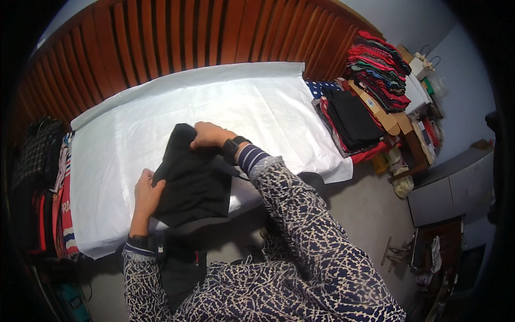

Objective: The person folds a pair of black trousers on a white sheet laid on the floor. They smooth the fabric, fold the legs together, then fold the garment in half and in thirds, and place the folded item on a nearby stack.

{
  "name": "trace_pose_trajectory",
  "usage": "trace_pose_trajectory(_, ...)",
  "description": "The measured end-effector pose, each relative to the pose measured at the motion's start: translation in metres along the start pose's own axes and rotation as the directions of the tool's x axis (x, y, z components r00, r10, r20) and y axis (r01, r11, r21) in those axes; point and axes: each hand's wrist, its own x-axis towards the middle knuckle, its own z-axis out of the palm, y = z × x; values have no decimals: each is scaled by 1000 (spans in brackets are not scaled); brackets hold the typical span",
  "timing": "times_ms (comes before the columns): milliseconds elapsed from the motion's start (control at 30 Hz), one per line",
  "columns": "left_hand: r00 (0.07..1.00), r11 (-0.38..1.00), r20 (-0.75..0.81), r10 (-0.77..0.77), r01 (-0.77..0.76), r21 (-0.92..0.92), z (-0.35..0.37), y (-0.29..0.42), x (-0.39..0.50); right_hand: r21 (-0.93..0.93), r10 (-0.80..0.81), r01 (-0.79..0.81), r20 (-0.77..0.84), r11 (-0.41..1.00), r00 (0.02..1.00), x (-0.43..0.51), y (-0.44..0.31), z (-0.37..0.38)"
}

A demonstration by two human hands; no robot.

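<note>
A black piece of fabric (193,189), seemingly a folded garment, lies over the near part of a white sheet (241,96). Its lower end reaches the front edge of the sheet. My left hand (149,193) holds its left edge, with the thumb on top of the cloth. Higher up, at the upper right edge near the narrow top, the fingers of my right hand (211,135) grip the same cloth. Both wrists wear dark bands. The undersides of the fabric and some fingertips are hidden.
Folded dark clothes (354,120) are stacked to the right, beside a cardboard box (374,106) and a tall pile of colourful clothes (378,68). More folded clothes (40,161) line the left end. A slatted wooden headboard (177,36) borders the far side. A small stool (394,253) stands on the floor.
</note>
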Motion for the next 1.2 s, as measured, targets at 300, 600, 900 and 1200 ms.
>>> trace_pose_trajectory(300, 994, 997, 112, 13, -21, 73, 9, -20, 8, 361, 69, -55, -26, 931, 997, -37, 49, -9)
trace_pose_trajectory(600, 996, 1000, -84, -21, 20, -15, 20, -20, 13, 343, 227, -214, 0, 915, 974, -65, 81, -12)
trace_pose_trajectory(900, 976, 970, -195, 98, -50, 240, 30, 1, 7, -314, 94, -180, -269, 932, 958, -70, 70, -37)
trace_pose_trajectory(1200, 988, 896, 52, 148, -156, 416, 41, 21, 30, -469, -238, 247, 78, 848, 968, -30, 36, -22)
